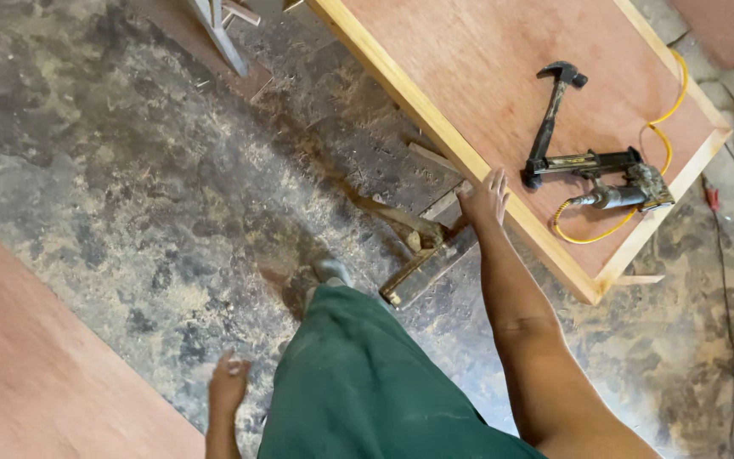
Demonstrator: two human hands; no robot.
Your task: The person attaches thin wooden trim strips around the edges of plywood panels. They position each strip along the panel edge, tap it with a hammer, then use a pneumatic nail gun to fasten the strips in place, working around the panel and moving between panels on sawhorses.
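Reaching out at about one o'clock from me, my right hand is spread, fingers fanned and loose, gripping nothing; its fingertips rest at the pale edge strip of the panel. My left hand hangs low at seven o'clock, fingers loosely curled, and nothing shows in it.

I judge the panel stiff but awkward: a broad reddish plywood sheet framed with light timber, likely heavy for one hand and inclined to flex or swing if lifted by a corner. The frame strip offers the surest hold, square-edged and dry, though raw wood may give splinters.

On the sheet, at three o'clock from my right hand, lies a hammer with a dark steel head and worn handle, dense and top-heavy. Just beside it sits a nail gun, grimy metal, trailing a yellow hose that curls springily along the panel's far edge.

Below my right hand, at seven o'clock from it, some wood offcuts lie on the floor, rough, dusty and light. The floor is mottled concrete, gritty with sawdust. Another reddish board fills nine o'clock. My green trousers and shoe show at six.
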